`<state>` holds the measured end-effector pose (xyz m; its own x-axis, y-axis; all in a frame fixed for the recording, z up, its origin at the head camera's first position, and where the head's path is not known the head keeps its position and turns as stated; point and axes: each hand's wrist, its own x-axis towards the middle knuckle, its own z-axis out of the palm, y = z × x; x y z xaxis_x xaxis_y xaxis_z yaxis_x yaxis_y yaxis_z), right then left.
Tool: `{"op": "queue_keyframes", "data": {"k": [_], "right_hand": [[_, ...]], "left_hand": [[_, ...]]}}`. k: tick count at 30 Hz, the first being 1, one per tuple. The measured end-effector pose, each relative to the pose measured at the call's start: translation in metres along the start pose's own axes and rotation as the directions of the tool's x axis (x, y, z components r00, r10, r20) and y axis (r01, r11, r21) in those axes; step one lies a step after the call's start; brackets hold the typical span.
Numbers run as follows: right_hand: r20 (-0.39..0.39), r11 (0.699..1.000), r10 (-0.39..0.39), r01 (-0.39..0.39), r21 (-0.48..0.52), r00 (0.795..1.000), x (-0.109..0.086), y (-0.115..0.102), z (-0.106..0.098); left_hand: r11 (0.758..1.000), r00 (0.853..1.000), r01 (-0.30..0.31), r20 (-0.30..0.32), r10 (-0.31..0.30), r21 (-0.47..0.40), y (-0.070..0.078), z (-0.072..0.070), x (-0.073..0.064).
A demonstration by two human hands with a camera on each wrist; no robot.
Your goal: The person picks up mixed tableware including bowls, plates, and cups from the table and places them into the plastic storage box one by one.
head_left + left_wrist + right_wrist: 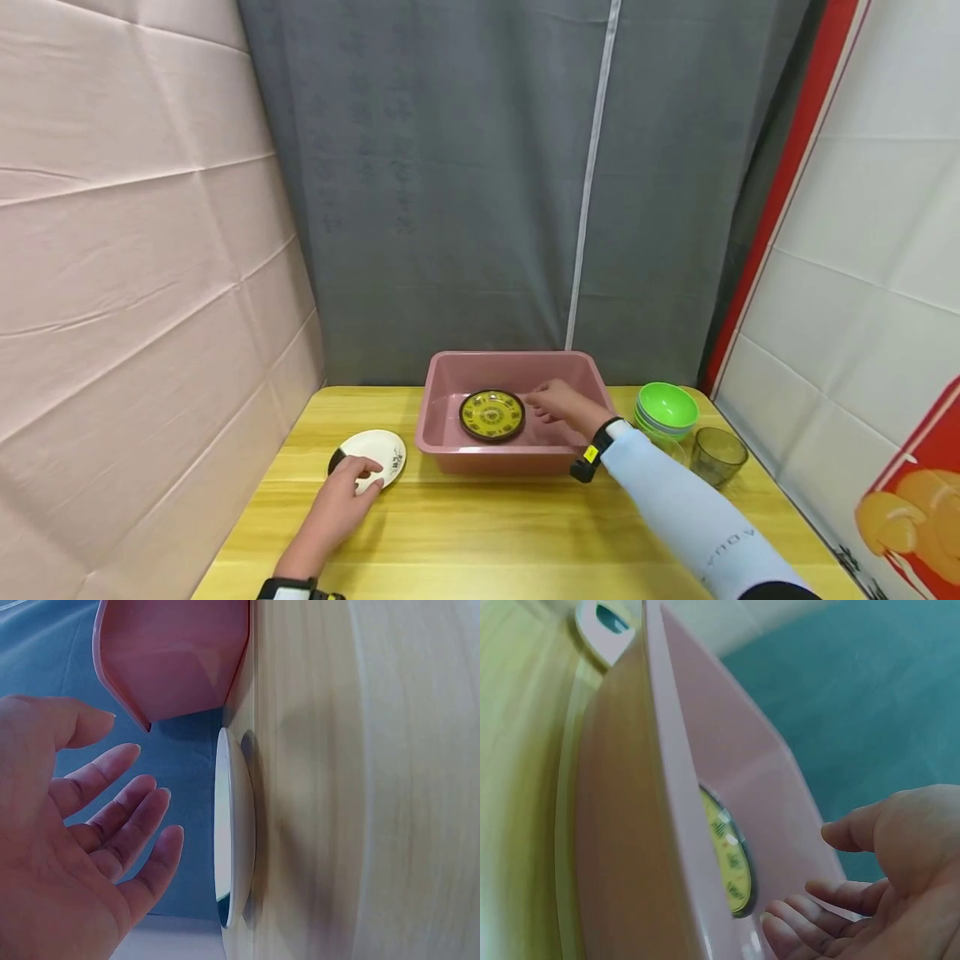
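A yellow plate with a dark rim (491,415) lies inside a pink basin (513,462). My right hand (562,404) hovers over the basin's right side, to the right of that plate; its fingers are loosely bent and hold nothing. On the table at the left sits a white plate (386,450) with a black patch at its edge. Above its near edge hangs my left hand (345,500), relaxed. In the left wrist view a gap shows between the fingers and the white plate (223,825). The right wrist view shows the yellow plate (735,870) apart from the right fingertips.
Right of the basin, several stacked bowls, a green bowl (667,406) on top, stand on the wooden table (480,533). A brownish transparent cup (717,457) is beside them. A grey curtain (450,183) hangs behind, with light fabric walls at both sides.
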<state>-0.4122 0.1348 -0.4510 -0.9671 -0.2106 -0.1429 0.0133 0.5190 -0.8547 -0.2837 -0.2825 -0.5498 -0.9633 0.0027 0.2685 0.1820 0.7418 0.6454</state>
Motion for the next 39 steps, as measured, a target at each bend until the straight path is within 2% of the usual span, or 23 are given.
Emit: {"op": "queue_keyframes", "data": {"k": [6, 11, 13, 19, 23, 29, 32, 33, 36, 39], "right_hand": [[-0.076, 0.997, -0.061, 0.064, 0.043, 0.995, -0.033, 0.002, -0.014], [-0.143, 0.987, -0.146, 0.154, 0.048, 0.979, -0.067, 0.006, -0.021], [-0.164, 0.984, -0.157, 0.168, 0.053, 0.974, -0.082, 0.008, -0.026], [-0.139, 0.974, -0.171, 0.189, 0.128, 0.975, -0.124, 0.021, -0.041], [-0.144, 0.970, -0.198, 0.215, 0.112, 0.970, -0.145, 0.041, -0.045], [-0.164, 0.975, -0.159, 0.181, 0.132, 0.974, -0.158, 0.069, -0.044], [-0.159, 0.977, -0.139, 0.162, 0.139, 0.977, -0.160, 0.082, -0.042], [-0.155, 0.977, -0.142, 0.163, 0.136, 0.978, -0.160, 0.086, -0.041], [-0.145, 0.978, -0.141, 0.160, 0.136, 0.979, -0.160, 0.097, -0.037], [-0.149, 0.978, -0.138, 0.158, 0.133, 0.979, -0.159, 0.105, -0.033]], "left_hand": [[1.000, 1.000, -0.023, 0.005, 0.023, -0.004, 0.008, 0.001, 0.001], [0.999, 0.999, -0.037, 0.014, 0.037, -0.005, 0.014, 0.002, 0.003], [0.999, 0.999, -0.044, 0.021, 0.044, -0.008, 0.016, 0.002, 0.003], [0.997, 0.998, -0.064, 0.026, 0.065, -0.034, 0.024, 0.006, 0.003], [0.996, 0.996, -0.085, 0.021, 0.085, -0.038, 0.029, 0.006, 0.001], [0.991, 0.993, -0.116, 0.010, 0.117, -0.065, 0.030, 0.005, -0.002], [0.978, 0.982, -0.191, -0.022, 0.189, -0.089, 0.022, 0.008, 0.000], [0.962, 0.969, -0.248, -0.040, 0.245, -0.110, 0.013, 0.012, 0.003], [0.949, 0.956, -0.294, -0.058, 0.289, -0.113, 0.009, 0.014, 0.002], [0.960, 0.967, -0.253, -0.043, 0.249, -0.120, 0.014, 0.013, -0.001]]}}
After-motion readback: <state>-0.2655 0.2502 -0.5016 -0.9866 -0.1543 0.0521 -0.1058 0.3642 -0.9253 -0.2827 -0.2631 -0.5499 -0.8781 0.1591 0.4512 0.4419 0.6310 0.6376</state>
